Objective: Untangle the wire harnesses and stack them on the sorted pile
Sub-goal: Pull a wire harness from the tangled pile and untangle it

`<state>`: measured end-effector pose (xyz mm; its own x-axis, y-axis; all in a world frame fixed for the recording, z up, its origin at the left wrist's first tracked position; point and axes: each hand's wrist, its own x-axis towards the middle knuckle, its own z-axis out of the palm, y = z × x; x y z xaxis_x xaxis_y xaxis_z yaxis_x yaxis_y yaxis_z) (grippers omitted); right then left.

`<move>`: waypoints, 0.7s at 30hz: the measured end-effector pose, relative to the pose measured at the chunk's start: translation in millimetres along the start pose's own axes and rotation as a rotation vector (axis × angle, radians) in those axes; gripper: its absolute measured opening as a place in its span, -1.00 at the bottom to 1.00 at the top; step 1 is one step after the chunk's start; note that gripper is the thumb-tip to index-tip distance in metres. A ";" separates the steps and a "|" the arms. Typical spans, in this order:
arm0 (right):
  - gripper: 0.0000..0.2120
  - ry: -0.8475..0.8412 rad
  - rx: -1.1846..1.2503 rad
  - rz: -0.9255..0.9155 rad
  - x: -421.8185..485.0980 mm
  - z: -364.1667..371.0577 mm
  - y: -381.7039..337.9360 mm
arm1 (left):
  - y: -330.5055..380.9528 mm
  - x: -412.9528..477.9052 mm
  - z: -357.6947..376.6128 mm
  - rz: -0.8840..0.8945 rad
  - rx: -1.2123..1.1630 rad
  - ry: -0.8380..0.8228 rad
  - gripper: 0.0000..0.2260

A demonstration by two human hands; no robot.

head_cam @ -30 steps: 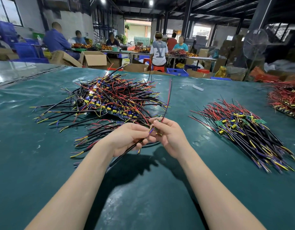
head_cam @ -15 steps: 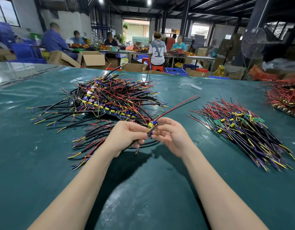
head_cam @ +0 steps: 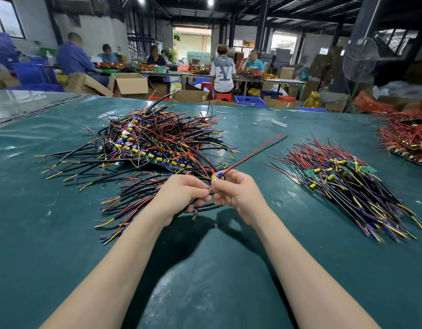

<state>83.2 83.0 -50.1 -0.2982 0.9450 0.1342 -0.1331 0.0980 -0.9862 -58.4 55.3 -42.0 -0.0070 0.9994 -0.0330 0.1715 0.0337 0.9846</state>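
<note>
Harness (head_cam: 217, 177) is being pinched by left hand (head_cam: 181, 193) and right hand (head_cam: 238, 197) above the table (head_cam: 62, 233) centre, its leads pointing two o'clock toward the sorted pile (head_cam: 347, 184), likely aligning for stacking.

The left forearm (head_cam: 124, 257) and right forearm (head_cam: 300, 257) were bare over their full visible length, slim and tapering toward the wrists. The left hand (head_cam: 181, 193) and right hand (head_cam: 238, 195) were likewise bare. Finger detail was too small to resolve from this position.
</note>
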 end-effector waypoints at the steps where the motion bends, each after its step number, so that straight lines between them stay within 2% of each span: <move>1: -0.83 0.004 0.029 0.022 -0.1 -1.1 -0.4 | 0.2 0.0 1.2 0.001 0.044 0.009 -0.82; 7: -0.86 -0.032 0.218 0.057 0.4 3.2 -2.3 | 0.9 1.0 -0.9 0.178 0.194 0.126 -0.79; 10: -0.89 -0.015 0.279 0.088 0.1 -0.7 -0.9 | 1.2 2.2 2.5 0.211 0.222 0.101 -0.79; 15: -0.89 -0.066 0.245 0.062 0.7 1.7 -1.2 | 0.6 0.8 -1.0 0.194 0.033 0.047 -0.80; 19: -0.86 -0.070 0.161 0.004 0.7 2.8 -2.3 | -0.3 -1.8 0.1 0.171 -0.015 -0.032 -0.81; 21: -0.85 -0.059 0.202 0.027 0.8 2.9 -2.6 | -1.2 -3.1 1.1 0.181 -0.027 -0.065 -0.80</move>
<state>80.6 82.6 -47.2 -0.3585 0.9259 0.1189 -0.3091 0.0024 -0.9510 -57.5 52.1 -43.3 0.0855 0.9872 0.1347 0.1374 -0.1456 0.9797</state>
